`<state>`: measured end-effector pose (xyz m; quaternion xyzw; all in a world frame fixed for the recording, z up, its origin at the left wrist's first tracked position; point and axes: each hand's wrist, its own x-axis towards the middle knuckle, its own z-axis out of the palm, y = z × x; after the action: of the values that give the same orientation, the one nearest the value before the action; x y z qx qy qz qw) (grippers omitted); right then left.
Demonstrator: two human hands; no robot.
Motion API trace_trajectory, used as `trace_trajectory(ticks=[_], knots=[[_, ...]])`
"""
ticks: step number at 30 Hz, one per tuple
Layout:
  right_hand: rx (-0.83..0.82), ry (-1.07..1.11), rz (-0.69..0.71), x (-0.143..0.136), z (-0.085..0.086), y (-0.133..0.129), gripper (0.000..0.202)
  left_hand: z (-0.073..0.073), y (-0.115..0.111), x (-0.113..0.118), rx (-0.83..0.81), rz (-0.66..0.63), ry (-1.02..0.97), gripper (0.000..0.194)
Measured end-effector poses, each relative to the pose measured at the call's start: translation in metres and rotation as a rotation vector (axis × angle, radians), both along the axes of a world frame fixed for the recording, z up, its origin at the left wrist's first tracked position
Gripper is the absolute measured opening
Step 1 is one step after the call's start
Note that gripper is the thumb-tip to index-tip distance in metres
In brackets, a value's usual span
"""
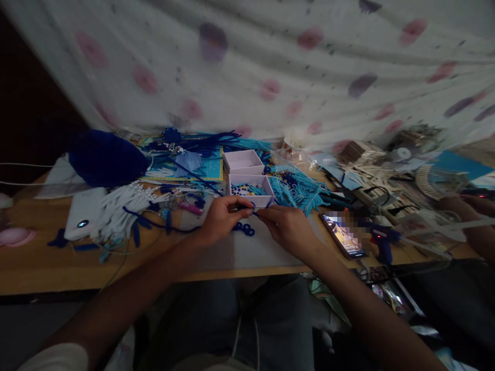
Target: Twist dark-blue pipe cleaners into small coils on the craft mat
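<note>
Both hands meet over a pale mat [251, 255] at the table's front edge. My left hand [226, 216] has thumb and forefinger pinched on a thin dark blue piece [254, 210]. On its other side my right hand [286, 226] pinches the same small piece, partly hidden by the fingers. Just below the fingertips, several small blue rings [245, 229] lie on the mat. A dark blue fuzzy stem [166, 224] runs from the left toward my left hand. Right behind the hands stands an open white box [266, 201] with beads inside.
Another white box [243, 162] stands behind. Left are white stems [119, 211] and a dark blue bundle [106, 157]; right, light blue stems [305, 190], a lit phone [344, 234] and a glue gun [382, 242]. Another person's arm [477, 226] reaches in at far right.
</note>
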<state>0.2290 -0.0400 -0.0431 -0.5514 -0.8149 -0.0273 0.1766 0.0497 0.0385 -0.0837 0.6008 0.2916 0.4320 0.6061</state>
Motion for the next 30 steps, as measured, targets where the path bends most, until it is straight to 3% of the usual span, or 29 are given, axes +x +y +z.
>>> trace_trajectory(ticks=[9,12,19,24,30], knots=[[0.158,-0.049,0.34,0.001,-0.006,0.007,0.027,0.0,-0.001,0.002,-0.219,-0.139,-0.052,0.026],[0.162,-0.059,0.388,0.005,-0.005,0.009,0.025,0.0,-0.001,0.002,-0.265,-0.155,-0.071,0.027],[0.151,-0.107,0.444,0.009,-0.002,0.011,0.032,0.003,0.002,0.002,-0.549,-0.222,-0.192,0.036],[0.083,-0.104,0.454,0.012,-0.001,0.01,0.032,0.0,0.001,0.001,-0.452,-0.228,-0.088,0.04],[-0.058,0.142,0.387,0.014,0.008,0.009,0.024,-0.002,-0.004,0.002,-0.143,-0.113,-0.038,0.039]])
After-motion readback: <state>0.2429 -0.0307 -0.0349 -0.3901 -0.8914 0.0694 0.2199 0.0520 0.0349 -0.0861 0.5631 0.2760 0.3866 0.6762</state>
